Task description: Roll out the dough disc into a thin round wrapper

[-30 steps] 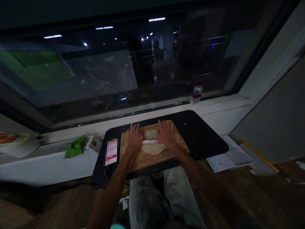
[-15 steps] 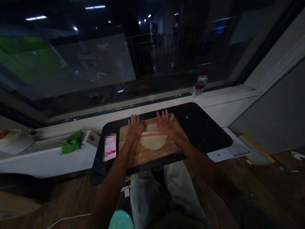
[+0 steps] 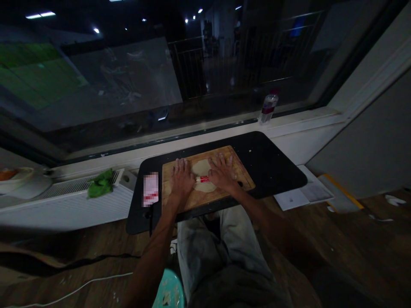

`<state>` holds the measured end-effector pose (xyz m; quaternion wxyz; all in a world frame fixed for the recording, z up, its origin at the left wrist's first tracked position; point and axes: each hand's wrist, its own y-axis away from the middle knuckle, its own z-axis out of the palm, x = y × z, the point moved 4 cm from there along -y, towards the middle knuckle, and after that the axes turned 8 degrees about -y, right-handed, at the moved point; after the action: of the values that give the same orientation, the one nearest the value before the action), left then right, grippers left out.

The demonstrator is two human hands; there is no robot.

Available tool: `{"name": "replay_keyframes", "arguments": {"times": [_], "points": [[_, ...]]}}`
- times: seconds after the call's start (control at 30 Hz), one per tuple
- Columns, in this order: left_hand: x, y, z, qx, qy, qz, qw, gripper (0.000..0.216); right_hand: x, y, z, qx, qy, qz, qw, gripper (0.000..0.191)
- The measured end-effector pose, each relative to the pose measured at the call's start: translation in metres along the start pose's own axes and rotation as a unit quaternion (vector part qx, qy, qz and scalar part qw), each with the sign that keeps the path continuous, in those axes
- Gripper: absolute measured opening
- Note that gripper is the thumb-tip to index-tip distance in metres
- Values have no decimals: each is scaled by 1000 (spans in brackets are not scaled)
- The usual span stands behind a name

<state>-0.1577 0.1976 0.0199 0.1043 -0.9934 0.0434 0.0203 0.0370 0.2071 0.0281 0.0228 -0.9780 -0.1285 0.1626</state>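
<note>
A clear plastic water bottle (image 3: 268, 107) stands on the white windowsill (image 3: 305, 122). A crumpled green cloth (image 3: 101, 183) lies on the white radiator (image 3: 64, 209). White papers (image 3: 302, 194) rest on the wooden floor (image 3: 369, 256) beside the black tabletop (image 3: 276, 169).

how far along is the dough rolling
Done: the dough already lies flattened into a round sheet on the wooden board. In hand: left hand and right hand press flat on a red-and-white roller across it. Left: probably more passes; thickness cannot be judged.

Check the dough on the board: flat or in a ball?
Flat: the dough lies as a thin pale round on the board, the roller across it under the open left hand and right hand.
</note>
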Motion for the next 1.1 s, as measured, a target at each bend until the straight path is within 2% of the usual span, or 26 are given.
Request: {"name": "replay_keyframes", "arguments": {"times": [0.17,0.33,0.63,0.9,1.1], "points": [[5,25,-9,6,-2,-9,1000,65,-11,22,-2,13,-11,14,1000,68],[6,45,-15,14,2,-3,1000,62,-17,39,-3,36,-15,-3,999,65],[12,80,-18,33,-6,-34,999,57,-17,56,-5,45,-22,-42,998,62],[21,103,-10,79,-15,-53,995,59,-11,37,-8,41,-20,-101,994,60],[20,102,-8,90,-3,-72,993,58,-21,4,-10,19,-24,-86,996,62]]}}
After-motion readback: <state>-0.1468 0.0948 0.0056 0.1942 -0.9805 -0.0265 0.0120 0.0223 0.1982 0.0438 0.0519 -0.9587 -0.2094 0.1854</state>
